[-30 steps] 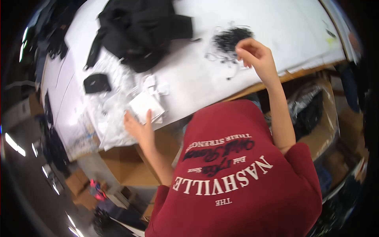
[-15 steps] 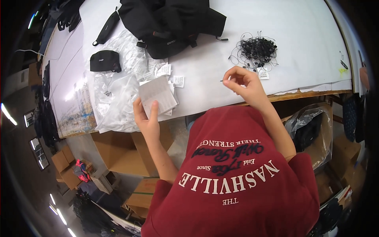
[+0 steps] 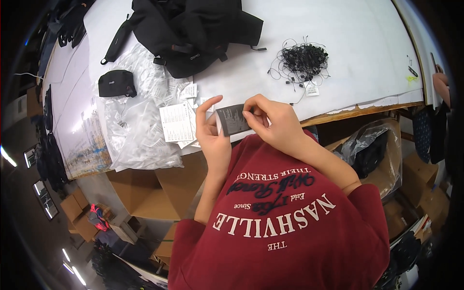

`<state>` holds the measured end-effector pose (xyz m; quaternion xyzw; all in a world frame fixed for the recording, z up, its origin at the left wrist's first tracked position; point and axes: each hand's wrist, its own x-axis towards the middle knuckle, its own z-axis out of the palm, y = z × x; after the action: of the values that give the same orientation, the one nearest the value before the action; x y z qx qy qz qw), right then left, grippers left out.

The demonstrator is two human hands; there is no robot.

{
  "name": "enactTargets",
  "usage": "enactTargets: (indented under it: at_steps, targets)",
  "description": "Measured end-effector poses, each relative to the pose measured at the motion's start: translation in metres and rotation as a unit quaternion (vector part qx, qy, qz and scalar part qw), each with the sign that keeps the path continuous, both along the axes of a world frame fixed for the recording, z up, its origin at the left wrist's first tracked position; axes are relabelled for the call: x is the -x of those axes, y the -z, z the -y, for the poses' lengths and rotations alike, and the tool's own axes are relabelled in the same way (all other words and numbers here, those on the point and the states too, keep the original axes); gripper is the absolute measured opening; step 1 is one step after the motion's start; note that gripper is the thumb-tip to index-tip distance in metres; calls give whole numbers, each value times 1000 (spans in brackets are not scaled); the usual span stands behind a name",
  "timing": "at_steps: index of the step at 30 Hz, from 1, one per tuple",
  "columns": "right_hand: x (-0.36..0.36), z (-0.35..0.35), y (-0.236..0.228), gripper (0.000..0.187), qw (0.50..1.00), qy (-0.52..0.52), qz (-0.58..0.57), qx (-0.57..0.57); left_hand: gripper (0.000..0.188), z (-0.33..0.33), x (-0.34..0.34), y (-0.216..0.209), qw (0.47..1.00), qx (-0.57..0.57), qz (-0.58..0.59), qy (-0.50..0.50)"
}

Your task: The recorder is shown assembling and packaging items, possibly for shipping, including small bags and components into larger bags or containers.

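The fingers of the left hand (image 3: 212,133) are closed lightly on the left edge of a small dark tag (image 3: 233,119), the forefinger standing up straight above it and the thumb pressed on its face. The right hand (image 3: 273,123) pinches the other edge of the same tag between thumb and forefinger, the other fingers curled in; so the tag is held between both hands, just over the near edge of the white table (image 3: 357,43). Just beside the left fingers, on their outer side, lies a stack of white printed paper tags (image 3: 176,122), and under and beyond them a heap of clear plastic bags (image 3: 137,135). Farther from the left fingers sits a small black pouch (image 3: 116,83). Beyond both hands, well apart, a large black garment (image 3: 193,29) lies crumpled. Beyond the right fingers is a tangled pile of black strings (image 3: 303,60). Below the hands is the person's red shirt (image 3: 290,232), and cardboard boxes (image 3: 145,193) stand under the table.
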<state>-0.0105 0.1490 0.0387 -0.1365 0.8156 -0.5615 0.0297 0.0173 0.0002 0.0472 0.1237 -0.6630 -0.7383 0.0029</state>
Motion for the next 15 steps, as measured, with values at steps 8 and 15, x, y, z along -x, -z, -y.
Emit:
enactTargets:
  at_steps: [8,15]
  targets:
    - [4,4,7,7,998,13,30,50,26,-6,0,6,997,-69,-14,18]
    - [11,-4,-8,8,996,28,59,57,22,-6,1,15,950,274,-152,14]
